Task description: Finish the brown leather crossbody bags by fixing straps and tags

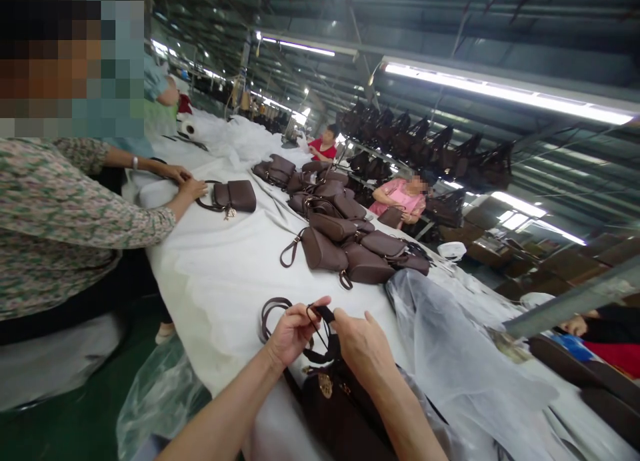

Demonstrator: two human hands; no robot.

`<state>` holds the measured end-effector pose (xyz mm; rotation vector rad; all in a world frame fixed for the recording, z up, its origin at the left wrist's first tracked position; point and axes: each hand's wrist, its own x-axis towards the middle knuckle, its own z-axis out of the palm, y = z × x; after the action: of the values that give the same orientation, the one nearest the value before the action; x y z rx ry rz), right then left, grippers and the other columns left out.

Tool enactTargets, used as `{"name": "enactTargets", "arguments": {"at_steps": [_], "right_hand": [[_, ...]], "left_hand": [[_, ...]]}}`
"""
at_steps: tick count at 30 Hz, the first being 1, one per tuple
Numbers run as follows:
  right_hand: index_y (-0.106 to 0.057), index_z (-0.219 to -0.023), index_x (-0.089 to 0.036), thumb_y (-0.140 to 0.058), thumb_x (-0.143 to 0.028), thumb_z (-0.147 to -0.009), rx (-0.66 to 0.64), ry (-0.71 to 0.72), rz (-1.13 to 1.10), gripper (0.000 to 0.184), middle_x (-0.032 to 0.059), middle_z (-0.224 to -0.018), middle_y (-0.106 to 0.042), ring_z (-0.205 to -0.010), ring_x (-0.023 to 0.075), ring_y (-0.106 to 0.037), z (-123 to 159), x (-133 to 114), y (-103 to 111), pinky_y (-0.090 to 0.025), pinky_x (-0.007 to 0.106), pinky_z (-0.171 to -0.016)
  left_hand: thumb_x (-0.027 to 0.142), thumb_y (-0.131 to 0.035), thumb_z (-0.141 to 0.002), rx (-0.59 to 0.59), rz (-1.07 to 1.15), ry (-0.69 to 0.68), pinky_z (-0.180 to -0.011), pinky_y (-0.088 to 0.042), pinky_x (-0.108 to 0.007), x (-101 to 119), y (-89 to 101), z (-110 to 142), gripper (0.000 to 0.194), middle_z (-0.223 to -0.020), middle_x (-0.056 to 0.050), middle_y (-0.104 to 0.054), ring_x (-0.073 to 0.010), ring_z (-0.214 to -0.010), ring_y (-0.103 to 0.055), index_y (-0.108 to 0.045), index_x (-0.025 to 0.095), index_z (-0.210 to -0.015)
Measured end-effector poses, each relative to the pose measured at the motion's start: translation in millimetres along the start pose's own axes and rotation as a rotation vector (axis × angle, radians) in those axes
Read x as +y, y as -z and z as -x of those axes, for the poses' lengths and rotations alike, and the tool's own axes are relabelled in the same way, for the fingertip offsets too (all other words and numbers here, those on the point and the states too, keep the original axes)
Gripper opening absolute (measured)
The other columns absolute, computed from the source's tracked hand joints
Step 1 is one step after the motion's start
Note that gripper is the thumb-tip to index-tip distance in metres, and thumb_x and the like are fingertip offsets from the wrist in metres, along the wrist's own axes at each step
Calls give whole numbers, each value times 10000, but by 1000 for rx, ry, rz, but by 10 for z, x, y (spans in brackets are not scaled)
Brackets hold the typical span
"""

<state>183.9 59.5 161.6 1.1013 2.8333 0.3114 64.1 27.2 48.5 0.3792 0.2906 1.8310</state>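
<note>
A dark brown handbag point(333, 424) stands on the white-covered table close in front of me, its lower part cut off by the frame edge. A gold charm point(325, 385) hangs at its top. Above the bag, my left hand point(294, 334) pinches a thin black cord looped by the bag's handle. My right hand point(364, 346) is closed on the black handle point(324, 312), thumb and forefinger at its upper end. Just left of my left fingers rises a curled brown strap point(270, 309). The bag's side is partly hidden by my right forearm.
Several brown handbags point(327, 247) lie heaped on the white-covered table point(215, 267) ahead. Clear plastic sheeting point(450, 347) lies to the right, more point(160, 401) hangs at left. On the left, a co-worker in a floral sleeve point(85, 214) handles another bag point(235, 195).
</note>
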Motion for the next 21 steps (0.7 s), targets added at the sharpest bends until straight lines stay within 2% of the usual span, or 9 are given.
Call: {"name": "enactTargets", "arguments": {"at_steps": [4, 7, 9, 12, 14, 16, 18, 19, 21], "right_hand": [[-613, -964, -203, -386, -123, -916, -57, 68, 33, 245, 93, -804, -744, -791, 250, -705, -36, -46, 79, -381, 441, -917], [-649, -951, -189, -413, -121, -902, -79, 83, 52, 251, 124, -835, -742, -810, 270, -704, -76, -78, 115, -400, 445, -886], [-669, -929, -182, -431, -149, -910, -80, 82, 45, 242, 136, -847, -740, -819, 270, -702, -96, -94, 130, -399, 448, -892], [-681, -926, -190, -455, -219, -926, -66, 58, 8, 229, 121, -845, -738, -823, 252, -694, -40, -70, 164, -391, 446, -911], [-677, -982, -205, -495, -348, -919, -18, 43, -39, 239, 110, -893, -731, -873, 257, -677, 96, 8, 197, -374, 465, -937], [-646, -1106, -226, -588, -489, -835, 32, 52, -87, 382, 116, -1034, -699, -987, 289, -637, 297, 141, 215, -362, 479, -957], [-553, -1273, -239, -687, -477, -734, 18, 41, -118, 604, 125, -1143, -651, -1025, 306, -615, 514, 301, 195, -403, 440, -910], [-481, -1351, -242, -707, -413, -715, -11, 14, -131, 697, 126, -1165, -636, -1003, 300, -624, 610, 376, 169, -429, 408, -861], [-298, -1469, -242, -692, -282, -709, -58, -72, -164, 857, 123, -1170, -627, -937, 277, -648, 753, 492, 97, -455, 350, -762]], "left_hand": [[112, -672, -612, -18, -185, -13, -725, -461, -271, 88, -1, 30, 72, -977, -95, -735, -176, -795, -647, -720, 155, -643], [108, -644, -612, -97, -384, -69, -837, -455, -330, 178, -18, 18, 141, -862, -97, -733, -239, -930, -650, -751, 157, -689], [112, -627, -625, -163, -535, -84, -846, -458, -345, 265, -48, -1, 143, -764, -80, -715, -263, -975, -649, -750, 162, -679], [121, -591, -658, -265, -837, -97, -755, -483, -309, 472, -170, -13, 158, -704, -60, -699, -239, -882, -673, -741, 170, -661], [124, -570, -692, -331, -1071, -128, -724, -487, -289, 675, -294, 4, 180, -730, -58, -710, -199, -786, -670, -742, 174, -676], [124, -572, -718, -395, -1239, -154, -770, -486, -294, 927, -391, 42, 184, -732, -57, -710, -197, -808, -666, -740, 181, -668], [127, -594, -718, -415, -1276, -160, -830, -479, -310, 1201, -385, 101, 167, -735, -60, -706, -229, -917, -659, -722, 185, -628], [132, -606, -714, -380, -1262, -151, -817, -483, -307, 1335, -332, 139, 153, -756, -61, -707, -233, -915, -656, -711, 184, -617], [150, -612, -714, -249, -1227, -110, -675, -488, -264, 1569, -141, 239, 130, -739, -43, -692, -194, -736, -643, -684, 180, -609]]}}
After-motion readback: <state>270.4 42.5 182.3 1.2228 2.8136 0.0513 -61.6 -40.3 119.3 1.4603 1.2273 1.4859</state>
